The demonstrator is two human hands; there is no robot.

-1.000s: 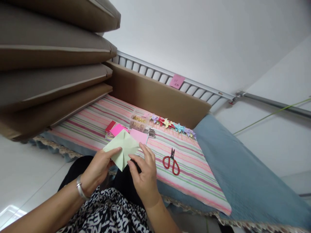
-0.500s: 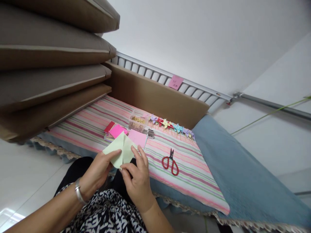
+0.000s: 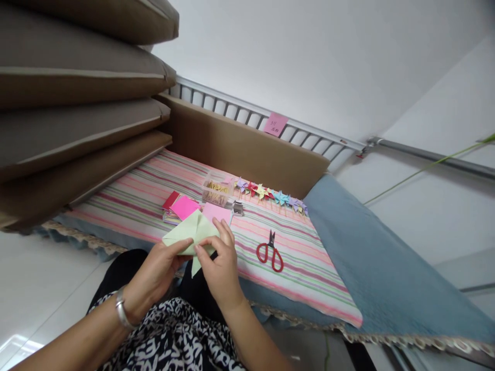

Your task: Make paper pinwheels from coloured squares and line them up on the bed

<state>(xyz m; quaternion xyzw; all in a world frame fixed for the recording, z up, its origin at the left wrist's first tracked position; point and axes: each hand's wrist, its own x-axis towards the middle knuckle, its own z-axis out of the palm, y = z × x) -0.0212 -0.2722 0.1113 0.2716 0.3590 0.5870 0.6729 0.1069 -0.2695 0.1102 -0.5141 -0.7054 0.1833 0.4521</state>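
Note:
A pale green sheet of paper (image 3: pixel 188 227), cut and partly folded, is held up above my lap. My left hand (image 3: pixel 164 265) grips its left side, thumb on top and fingers beneath. With thumb and index finger, my right hand (image 3: pixel 220 263) pinches the paper near its centre, where a corner is bent in. One pointed flap hangs down below the hands. Just beyond the paper lie a stack of coloured paper (image 3: pixel 174 206) and a pink sheet (image 3: pixel 217 212). Red-handled scissors (image 3: pixel 270 251) rest to the right on the striped cloth, their blades pointing away from me.
A clear plastic box (image 3: pixel 215 189) holds small sticks, with a metal clip-like object (image 3: pixel 237 207) beside it. Several paper pinwheels (image 3: pixel 281 199) stand in a row along a brown board (image 3: pixel 240 144). Brown cushions (image 3: pixel 85 82) are stacked at left. The striped cloth (image 3: pixel 301 278) covers the work surface.
My right hand has brought a paper corner in to the centre and now pinches it there. A pointed flap now hangs below. The view has shifted slightly.

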